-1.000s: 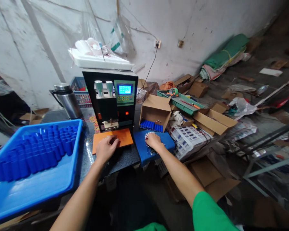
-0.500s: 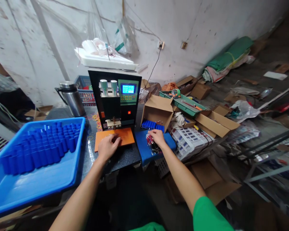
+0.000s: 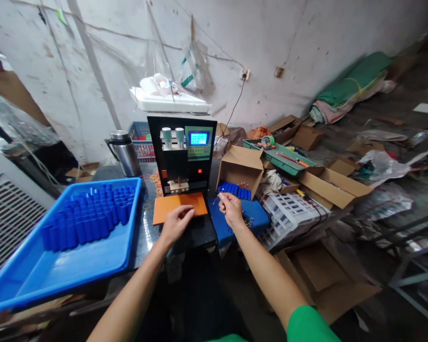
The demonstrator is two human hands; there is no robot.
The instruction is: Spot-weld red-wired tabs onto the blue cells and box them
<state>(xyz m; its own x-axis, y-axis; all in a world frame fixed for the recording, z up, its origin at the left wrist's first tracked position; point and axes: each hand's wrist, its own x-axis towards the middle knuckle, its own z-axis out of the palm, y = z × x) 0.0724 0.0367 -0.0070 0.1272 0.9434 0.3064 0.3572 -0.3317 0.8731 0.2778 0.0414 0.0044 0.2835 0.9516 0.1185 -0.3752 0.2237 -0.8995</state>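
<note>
My right hand (image 3: 231, 210) is closed in a pinch on a thin wire lead (image 3: 216, 201), part of it red, above the blue cloth-like surface (image 3: 221, 223). Behind that hand, partly hidden, lies a pile of wire leads (image 3: 248, 219). My left hand (image 3: 177, 224) hovers at the front edge of the orange board (image 3: 164, 209), its fingers bent and slightly apart, with nothing visible in them. Over the board stands a black machine (image 3: 207, 183) with a lit blue screen and metal tips pointing down, which look like a spot welder's.
At left, a blue tray (image 3: 135, 223) holds many blue cylinders (image 3: 89, 218). Beyond my right hand, more blue cylinders (image 3: 240, 191) lie in an open cardboard box (image 3: 244, 164). A steel jug (image 3: 126, 154) stands behind the tray. A white plastic crate (image 3: 285, 213) is at right.
My right hand has lifted from the pile of leads with a wire lead and moved left toward the machine. My left hand has shifted toward the board's front edge. The view has turned slightly left.
</note>
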